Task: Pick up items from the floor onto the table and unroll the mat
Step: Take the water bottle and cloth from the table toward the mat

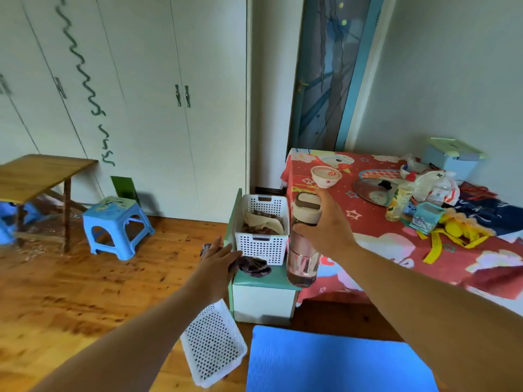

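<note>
Soft, even daylight fills the room and reads slightly cool on the white wardrobe (147, 108); shadows are faint and soft-edged, deepest on the floor (325, 315) well below and right of the wardrobe. The wide lens bends the wardrobe's door lines, which lean outward toward its left side, and the door (325, 80) right of it tilts. Detail is mildly soft throughout, smeared most at the wardrobe's far left.

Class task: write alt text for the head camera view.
A person's right hand grips a clear water bottle beside a red-clothed table. The left hand reaches toward a dark cloth on a small cabinet; a blue mat lies below.
</note>
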Action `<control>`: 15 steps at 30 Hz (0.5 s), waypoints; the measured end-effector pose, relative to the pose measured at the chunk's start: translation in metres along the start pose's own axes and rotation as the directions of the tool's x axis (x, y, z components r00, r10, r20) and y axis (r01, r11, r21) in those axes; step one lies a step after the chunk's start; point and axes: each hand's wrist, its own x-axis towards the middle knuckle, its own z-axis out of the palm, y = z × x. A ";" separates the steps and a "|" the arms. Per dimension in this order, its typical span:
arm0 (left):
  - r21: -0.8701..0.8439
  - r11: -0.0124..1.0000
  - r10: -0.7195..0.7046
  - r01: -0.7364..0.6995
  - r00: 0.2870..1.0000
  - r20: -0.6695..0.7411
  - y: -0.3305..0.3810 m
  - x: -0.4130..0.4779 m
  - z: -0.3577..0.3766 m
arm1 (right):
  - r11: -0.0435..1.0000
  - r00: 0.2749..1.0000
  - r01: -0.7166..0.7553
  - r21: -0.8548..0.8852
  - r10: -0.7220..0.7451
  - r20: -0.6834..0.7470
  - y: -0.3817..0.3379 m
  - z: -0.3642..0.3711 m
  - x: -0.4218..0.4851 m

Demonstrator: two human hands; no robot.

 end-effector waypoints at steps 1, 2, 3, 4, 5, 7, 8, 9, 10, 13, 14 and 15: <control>-0.025 0.999 -0.021 0.021 1.000 0.017 -0.002 -0.010 -0.005 | 1.000 1.000 -0.002 0.004 0.002 0.002 -0.008 0.002 -0.011; -0.049 0.997 -0.053 0.055 0.997 0.048 -0.007 -0.027 -0.012 | 1.000 1.000 0.001 0.015 -0.001 0.010 -0.021 0.005 -0.026; -0.055 0.995 -0.084 0.089 0.993 0.087 -0.009 -0.041 -0.018 | 1.000 1.000 0.001 0.027 -0.002 0.024 -0.032 0.007 -0.040; -0.057 0.993 -0.099 0.106 0.988 0.121 -0.010 -0.049 -0.019 | 0.999 0.999 0.000 0.036 -0.001 0.033 -0.037 0.010 -0.049; -0.053 0.991 -0.110 0.119 0.983 0.145 -0.009 -0.061 -0.024 | 0.999 0.999 0.009 0.049 -0.012 0.048 -0.046 0.012 -0.060; -0.044 0.988 -0.140 0.150 0.973 0.185 -0.004 -0.088 -0.036 | 0.998 0.997 0.029 0.063 -0.033 0.076 -0.064 0.016 -0.082; -0.034 0.987 -0.145 0.155 0.969 0.202 -0.001 -0.096 -0.039 | 0.997 0.995 0.045 0.065 -0.050 0.082 -0.070 0.017 -0.090; -0.024 0.984 -0.166 0.175 0.962 0.217 0.004 -0.111 -0.045 | 0.995 0.993 0.068 0.070 -0.074 0.097 -0.078 0.017 -0.101; -0.015 0.981 -0.184 0.192 0.956 0.229 0.009 -0.124 -0.050 | 0.993 0.990 0.088 0.075 -0.095 0.104 -0.083 0.019 -0.110; 0.010 0.973 -0.228 0.232 0.943 0.244 0.023 -0.161 -0.059 | 0.989 0.981 0.099 0.107 -0.115 0.157 -0.089 0.024 -0.136; 0.014 0.970 -0.237 0.241 0.943 0.235 0.025 -0.169 -0.060 | 0.988 0.979 0.102 0.114 -0.120 0.168 -0.089 0.026 -0.140; 0.023 0.965 -0.258 0.261 0.935 0.243 0.031 -0.189 -0.059 | 0.986 0.973 0.110 0.122 -0.132 0.187 -0.088 0.031 -0.155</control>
